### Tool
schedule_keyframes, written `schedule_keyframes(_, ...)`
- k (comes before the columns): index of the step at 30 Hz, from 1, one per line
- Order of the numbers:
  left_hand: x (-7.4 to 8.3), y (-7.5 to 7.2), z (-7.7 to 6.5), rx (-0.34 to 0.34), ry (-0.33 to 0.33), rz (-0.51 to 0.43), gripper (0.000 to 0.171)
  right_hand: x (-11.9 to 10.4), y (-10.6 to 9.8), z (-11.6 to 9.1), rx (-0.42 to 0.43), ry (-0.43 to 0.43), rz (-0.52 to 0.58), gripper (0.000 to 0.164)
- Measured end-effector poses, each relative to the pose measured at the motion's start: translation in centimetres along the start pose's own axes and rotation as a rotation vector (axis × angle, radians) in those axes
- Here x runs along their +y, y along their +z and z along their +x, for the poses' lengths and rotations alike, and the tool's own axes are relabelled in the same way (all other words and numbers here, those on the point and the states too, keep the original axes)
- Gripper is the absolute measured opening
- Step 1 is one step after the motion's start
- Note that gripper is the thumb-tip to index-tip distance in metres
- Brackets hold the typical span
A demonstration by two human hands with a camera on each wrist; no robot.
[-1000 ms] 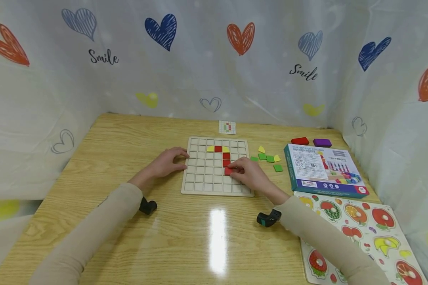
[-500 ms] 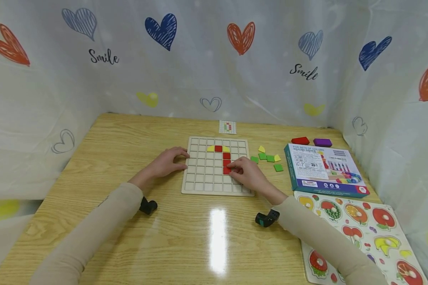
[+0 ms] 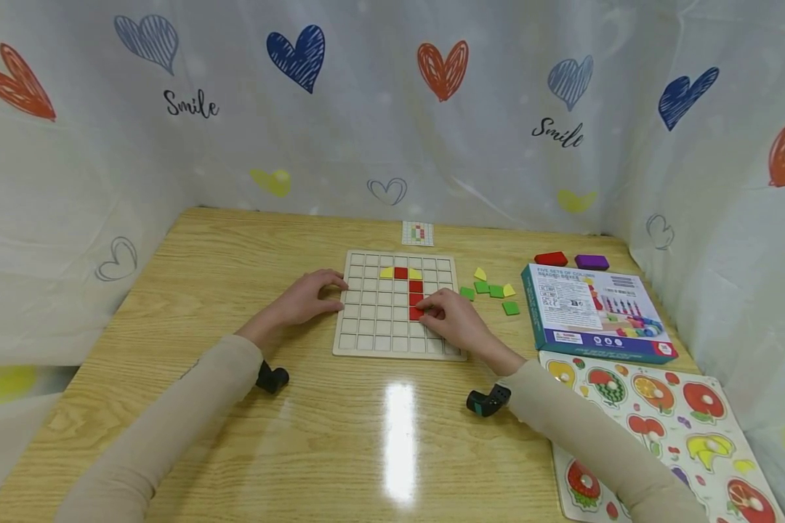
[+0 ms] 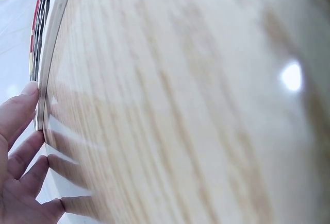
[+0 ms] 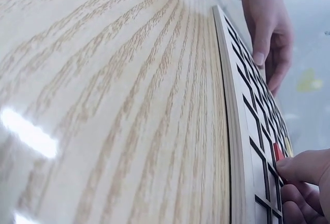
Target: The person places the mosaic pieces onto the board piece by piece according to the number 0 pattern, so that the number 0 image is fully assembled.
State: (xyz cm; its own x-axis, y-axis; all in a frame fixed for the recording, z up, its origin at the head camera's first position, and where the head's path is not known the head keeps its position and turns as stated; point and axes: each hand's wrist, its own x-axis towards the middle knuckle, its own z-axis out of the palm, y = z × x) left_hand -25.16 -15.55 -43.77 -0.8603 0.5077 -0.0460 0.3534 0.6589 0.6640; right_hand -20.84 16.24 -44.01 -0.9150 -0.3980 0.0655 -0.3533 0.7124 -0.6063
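Note:
A square wooden grid board [image 3: 373,327] lies on the table, with red and yellow tiles in some of its cells. My right hand [image 3: 456,319] is over its right half, thumb and fingertips on a red square tile [image 3: 415,314] at the lower end of a column of red ones. That red tile [image 5: 279,153] shows beside the thumb in the right wrist view; the fingers partly hide it. My left hand [image 3: 304,298] touches the board's left edge, thumb and forefinger spread apart. The left wrist view shows its fingertips [image 4: 32,175] at the board's edge [image 4: 54,33].
Loose green tiles [image 3: 496,291] and yellow pieces [image 3: 480,274] lie right of the board. A pattern card [image 3: 417,233] is behind it. Farther right are a boxed toy [image 3: 598,312], a red block [image 3: 551,258], a purple block [image 3: 592,262] and a fruit puzzle board [image 3: 674,414].
The red tile under my right fingers has shifted slightly left, from crooked to lined up with the red column. My right wrist has moved a little left; my left hand stays still.

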Motion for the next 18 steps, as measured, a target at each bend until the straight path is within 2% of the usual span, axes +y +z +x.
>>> schedule_keyframes(13,0.04,0.05,0.00,0.003,-0.005,-0.016,0.037,0.04,0.09,-0.07,0.031,-0.019,0.002,0.020)
schedule_keyframes(18,0.03,0.05,-0.01,0.003,-0.006,-0.018,0.037,0.20,0.07,-0.28,0.044,-0.022,0.042,0.021)
